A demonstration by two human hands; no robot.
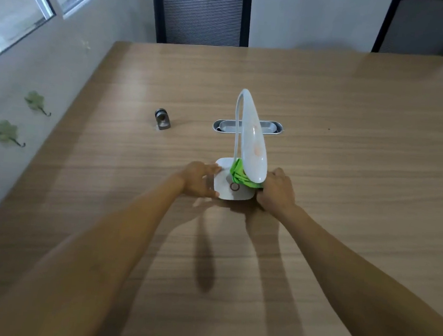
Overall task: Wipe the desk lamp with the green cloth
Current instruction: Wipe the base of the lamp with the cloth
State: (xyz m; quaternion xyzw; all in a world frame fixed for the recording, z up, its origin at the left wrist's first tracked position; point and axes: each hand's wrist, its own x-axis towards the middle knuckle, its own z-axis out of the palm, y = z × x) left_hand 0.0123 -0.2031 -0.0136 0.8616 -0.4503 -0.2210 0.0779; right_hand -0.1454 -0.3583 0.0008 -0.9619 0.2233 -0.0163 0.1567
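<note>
A white desk lamp (252,141) stands on the wooden table, its long head arched over and down toward me above its square white base. My left hand (199,179) grips the left edge of the base. My right hand (277,191) is at the base's right side, shut on the green cloth (238,174). The cloth is bunched on top of the base, pressed beside the foot of the stem and partly hidden behind the lamp head.
The wooden table (348,179) has a metal cable slot (272,128) behind the lamp and a small metal fitting (162,119) to the left. Two black mesh chairs (201,13) stand at the far edge. A wall with windows and green hooks (6,133) runs along the left.
</note>
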